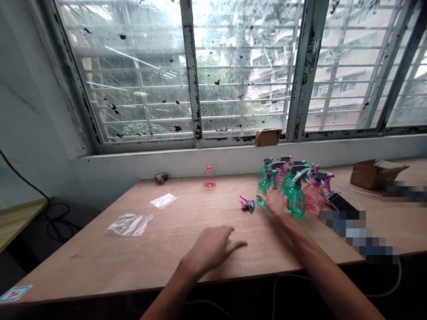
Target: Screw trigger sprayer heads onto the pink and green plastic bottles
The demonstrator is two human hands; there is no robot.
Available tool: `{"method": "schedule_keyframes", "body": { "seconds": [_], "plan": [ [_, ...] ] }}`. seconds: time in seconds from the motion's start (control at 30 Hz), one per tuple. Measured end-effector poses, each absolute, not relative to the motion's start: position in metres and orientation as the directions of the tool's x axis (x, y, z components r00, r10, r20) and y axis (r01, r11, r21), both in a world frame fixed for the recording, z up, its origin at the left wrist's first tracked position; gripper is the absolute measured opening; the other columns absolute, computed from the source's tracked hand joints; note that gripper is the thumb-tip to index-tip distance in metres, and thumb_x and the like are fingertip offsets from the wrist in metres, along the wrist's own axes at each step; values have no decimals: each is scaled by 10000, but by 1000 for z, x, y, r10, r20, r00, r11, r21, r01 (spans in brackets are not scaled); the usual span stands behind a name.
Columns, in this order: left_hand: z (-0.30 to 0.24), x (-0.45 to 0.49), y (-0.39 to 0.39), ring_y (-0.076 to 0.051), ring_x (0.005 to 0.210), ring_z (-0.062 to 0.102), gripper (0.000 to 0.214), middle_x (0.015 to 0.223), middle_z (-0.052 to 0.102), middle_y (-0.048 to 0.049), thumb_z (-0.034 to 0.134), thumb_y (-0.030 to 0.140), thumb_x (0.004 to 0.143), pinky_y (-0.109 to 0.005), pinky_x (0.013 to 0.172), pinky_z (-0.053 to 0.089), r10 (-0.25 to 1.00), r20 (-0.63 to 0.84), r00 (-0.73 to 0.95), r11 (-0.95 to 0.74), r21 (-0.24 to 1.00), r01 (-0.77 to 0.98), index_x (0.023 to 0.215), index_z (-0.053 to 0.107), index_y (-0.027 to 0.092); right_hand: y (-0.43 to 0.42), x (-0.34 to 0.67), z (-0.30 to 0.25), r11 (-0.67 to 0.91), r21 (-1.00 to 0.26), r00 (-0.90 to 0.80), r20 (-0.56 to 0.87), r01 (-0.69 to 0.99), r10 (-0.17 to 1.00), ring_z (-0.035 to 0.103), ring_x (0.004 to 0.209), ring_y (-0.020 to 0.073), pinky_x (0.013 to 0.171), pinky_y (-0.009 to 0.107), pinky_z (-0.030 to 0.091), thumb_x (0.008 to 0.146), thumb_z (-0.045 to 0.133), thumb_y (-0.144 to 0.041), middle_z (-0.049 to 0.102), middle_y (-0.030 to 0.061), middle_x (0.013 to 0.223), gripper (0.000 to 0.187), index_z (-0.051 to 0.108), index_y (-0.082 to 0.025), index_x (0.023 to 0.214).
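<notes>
My left hand lies flat on the wooden table, fingers stretched out, holding nothing. My right hand reaches forward to a cluster of green and pink spray bottles; its fingers are around the base of a green spray bottle at the cluster's left edge. A loose pink and grey spray head lies on the table just left of that hand. A small pink bottle without a head stands alone near the back edge.
Two clear plastic bags lie on the left part of the table. A cardboard box sits at the right back. A small brown object rests on the window sill. Cables hang at the left.
</notes>
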State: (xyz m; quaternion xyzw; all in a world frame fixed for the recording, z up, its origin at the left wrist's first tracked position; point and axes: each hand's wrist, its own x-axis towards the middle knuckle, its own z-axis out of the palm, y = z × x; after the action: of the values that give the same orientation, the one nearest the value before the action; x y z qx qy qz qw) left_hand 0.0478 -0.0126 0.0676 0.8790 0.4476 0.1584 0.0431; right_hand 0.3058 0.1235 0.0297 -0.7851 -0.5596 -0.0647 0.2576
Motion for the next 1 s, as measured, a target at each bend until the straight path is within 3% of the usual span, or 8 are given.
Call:
{"method": "schedule_keyframes", "body": {
  "seconds": [0.17, 0.3, 0.43, 0.53, 0.6, 0.7, 0.8, 1.0],
  "plan": [
    [119, 82, 99, -237, 1008, 648, 313, 1188, 640, -92, 555, 354, 948, -443, 859, 539, 855, 405, 325, -422, 177, 889, 1198, 578, 167, 118, 302, 24, -238, -325, 361, 400, 915, 842, 664, 1009, 450, 793, 487, 532, 946, 506, -413, 635, 400, 1089, 731, 311, 159, 1358],
    [128, 95, 168, -247, 1034, 633, 316, 1236, 605, -94, 597, 295, 928, -454, 863, 544, 862, 465, 201, -289, 125, 949, 1215, 566, 165, 109, 298, 24, -224, -316, 343, 400, 922, 850, 643, 1071, 438, 816, 455, 533, 950, 483, -447, 586, 416, 1179, 789, 258, 173, 1383],
    [119, 87, 211, -249, 1037, 632, 323, 1242, 601, -97, 600, 292, 927, -455, 863, 545, 862, 501, 75, -168, 142, 976, 1221, 562, 164, 90, 293, 21, -150, -267, 243, 361, 952, 900, 713, 898, 407, 742, 447, 555, 964, 474, -390, 718, 296, 940, 501, 563, 38, 1209],
    [113, 77, 236, -246, 1033, 633, 317, 1238, 603, -93, 596, 293, 929, -454, 861, 546, 862, 507, -3, -115, 201, 973, 1219, 563, 168, 72, 285, 18, 5, -198, 70, 370, 980, 926, 709, 939, 358, 784, 418, 557, 981, 431, -266, 725, 238, 981, 340, 609, -63, 1187],
    [110, 72, 248, -248, 1035, 633, 321, 1240, 602, -93, 596, 294, 929, -456, 861, 546, 858, 511, -48, -98, 255, 962, 1222, 561, 168, 65, 282, 17, 137, -146, -71, 391, 980, 918, 661, 1079, 300, 860, 360, 543, 950, 398, -114, 666, 205, 1197, 390, 528, -131, 1318],
    [103, 71, 255, -248, 1034, 633, 320, 1238, 603, -94, 596, 294, 929, -455, 859, 547, 854, 508, -112, -82, 344, 935, 1221, 561, 168, 68, 282, 16, 359, -61, -310, 385, 931, 869, 477, 1320, 180, 1034, 269, 446, 775, 395, 78, 483, 56, 1472, 734, 416, -268, 1422],
    [91, 69, 246, -248, 1037, 632, 323, 1243, 601, -93, 597, 295, 929, -456, 861, 546, 856, 497, -139, -91, 410, 907, 1224, 559, 169, 83, 288, 12, 566, -2, -535, 323, 824, 781, 219, 1461, 186, 1174, 382, 279, 698, 375, 100, 258, 38, 1594, 862, 305, -239, 1487],
    [61, 44, 184, -247, 1033, 634, 323, 1236, 604, -92, 597, 297, 928, -453, 857, 547, 888, 443, -124, -128, 497, 858, 1223, 560, 169, 90, 291, -5, 557, -94, -506, 317, 825, 802, 315, 1423, 291, 1144, 622, 197, 875, 315, -36, 379, 87, 1534, 635, 340, -233, 1478]
  ]
}}
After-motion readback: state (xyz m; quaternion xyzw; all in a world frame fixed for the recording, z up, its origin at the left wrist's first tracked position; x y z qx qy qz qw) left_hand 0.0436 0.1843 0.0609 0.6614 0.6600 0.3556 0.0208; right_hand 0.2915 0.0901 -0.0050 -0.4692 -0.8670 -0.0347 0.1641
